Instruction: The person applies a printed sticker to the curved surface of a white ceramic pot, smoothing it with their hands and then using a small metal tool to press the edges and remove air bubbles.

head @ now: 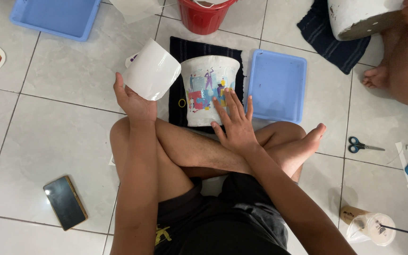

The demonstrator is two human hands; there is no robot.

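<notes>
A white pot (208, 78) with a colourful picture stuck on its side lies on a dark towel (178, 71) in front of my crossed legs. My right hand (234, 120) rests flat with spread fingers on the pot's near side, over the picture. My left hand (133, 101) holds a curled white sheet of backing paper (151, 70) up to the left of the pot.
A blue tray (278, 85) lies right of the pot, another blue tray (55, 16) at top left. A red bucket (204, 14) stands behind. Another person (402, 66) sits at right with a white pot (360, 16). Scissors (362, 145), a phone (65, 202) and a lidded cup (371, 226) lie on the tiles.
</notes>
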